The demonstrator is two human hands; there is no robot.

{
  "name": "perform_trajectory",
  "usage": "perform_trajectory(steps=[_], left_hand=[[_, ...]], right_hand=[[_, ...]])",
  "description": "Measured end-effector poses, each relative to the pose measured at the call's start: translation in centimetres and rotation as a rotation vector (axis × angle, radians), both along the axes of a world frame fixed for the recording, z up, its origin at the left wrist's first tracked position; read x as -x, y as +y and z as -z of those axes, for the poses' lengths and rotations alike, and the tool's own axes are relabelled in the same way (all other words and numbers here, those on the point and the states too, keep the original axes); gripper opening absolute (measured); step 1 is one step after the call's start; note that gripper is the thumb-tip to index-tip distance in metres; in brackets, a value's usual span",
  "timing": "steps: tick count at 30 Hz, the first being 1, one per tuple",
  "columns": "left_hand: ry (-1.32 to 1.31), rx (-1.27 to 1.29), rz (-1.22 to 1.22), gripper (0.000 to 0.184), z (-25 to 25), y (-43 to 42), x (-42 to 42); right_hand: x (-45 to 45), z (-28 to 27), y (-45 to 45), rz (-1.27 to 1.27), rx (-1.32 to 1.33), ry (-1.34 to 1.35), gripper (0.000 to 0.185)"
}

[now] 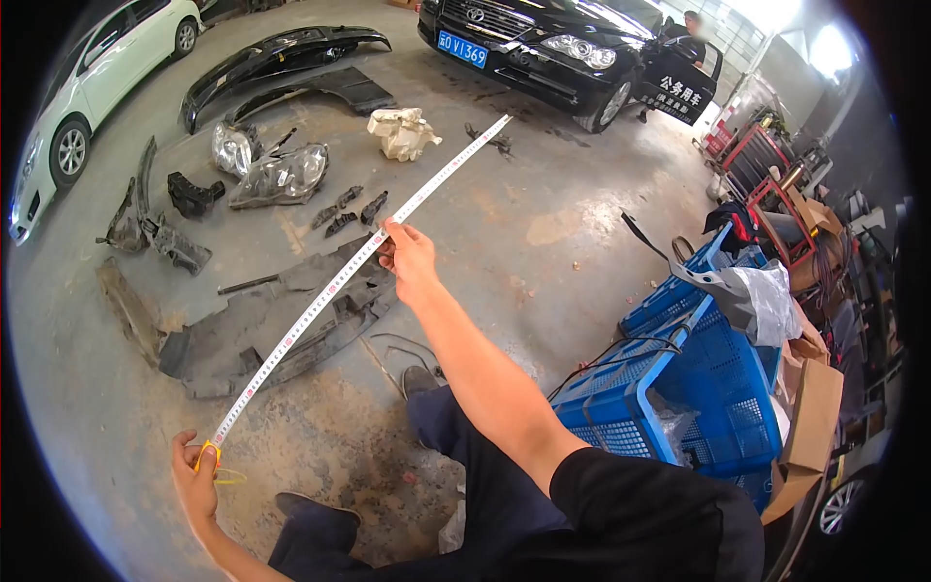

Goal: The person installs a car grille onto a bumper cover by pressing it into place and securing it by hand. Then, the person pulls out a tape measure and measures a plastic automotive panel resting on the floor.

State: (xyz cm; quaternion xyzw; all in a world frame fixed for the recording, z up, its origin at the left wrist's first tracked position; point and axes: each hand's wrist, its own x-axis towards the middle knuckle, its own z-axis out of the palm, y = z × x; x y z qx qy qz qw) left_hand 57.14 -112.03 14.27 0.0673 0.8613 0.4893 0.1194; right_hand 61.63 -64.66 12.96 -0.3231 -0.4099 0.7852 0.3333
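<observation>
A tape measure (pixel 207 454) with a yellow case sits in my left hand (pixel 195 483) at the lower left, fingers closed round it. Its white blade (pixel 312 312) runs out up and to the right in a slight curve. Partway along, my right hand (pixel 411 260) pinches the blade between thumb and fingers. Beyond that hand the blade stretches on to a free end near the black car. A yellow cord loop hangs by the case. Under the blade, on the floor, lies a flat dark plastic panel (pixel 218 344).
Headlights (pixel 281 177), a black bumper (pixel 276 60), a cream plastic part (pixel 402 133) and small brackets lie on the floor ahead. A black car (pixel 543 48) stands behind, a person (pixel 690 27) near its open door. A white car (pixel 107 73) is left; blue crates (pixel 621 388) stand right.
</observation>
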Motion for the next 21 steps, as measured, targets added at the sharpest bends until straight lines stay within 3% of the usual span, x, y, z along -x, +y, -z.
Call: perform_trajectory(steps=[7, 12, 15, 21], left_hand=[[0.237, 0.179, -0.099, 0.032, 0.9, 0.2, 1.1], [0.443, 0.392, -0.425, 0.037, 1.3, 0.1, 1.5], [0.276, 0.614, -0.435, 0.04, 0.0, -0.5, 1.4], [0.314, 0.689, -0.542, 0.047, 0.8, -1.3, 1.6]], right_hand=[[0.0, -0.3, -0.4, -0.14, 0.002, 0.049, 0.019], [-0.5, -1.1, -0.5, -0.189, 0.046, 0.118, 0.017], [-0.5, -1.1, -0.2, -0.098, 0.099, 0.195, 0.017], [-0.3, -0.8, -0.6, -0.119, 0.055, 0.098, 0.015]])
